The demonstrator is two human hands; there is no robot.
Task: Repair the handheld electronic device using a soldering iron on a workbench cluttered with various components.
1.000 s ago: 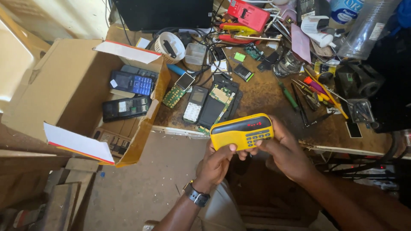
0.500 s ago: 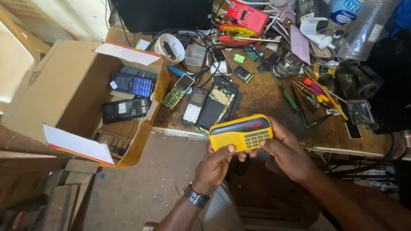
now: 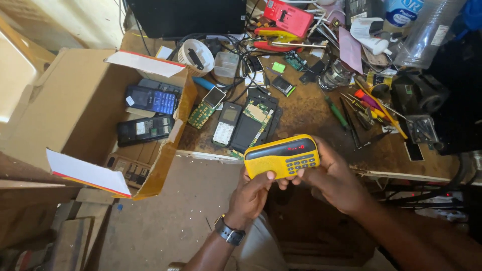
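Note:
Both my hands hold a small yellow radio [image 3: 282, 156] with a dark display strip lit red and a grey keypad, just in front of the workbench's front edge. My left hand [image 3: 249, 197], with a watch on the wrist, grips its lower left side, thumb on the face. My right hand [image 3: 335, 179] wraps around its right end, fingertips under the keypad.
An open cardboard box [image 3: 75, 105] on the left holds several old phones [image 3: 149, 99]. The wooden workbench [image 3: 311, 113] carries dismantled phones [image 3: 228, 124], circuit boards, screwdrivers [image 3: 337, 112], cables, a red device [image 3: 289, 16] and a clear plastic bottle [image 3: 429, 30]. Bare floor lies below.
The radio and both hands have barely shifted; the grip stays the same.

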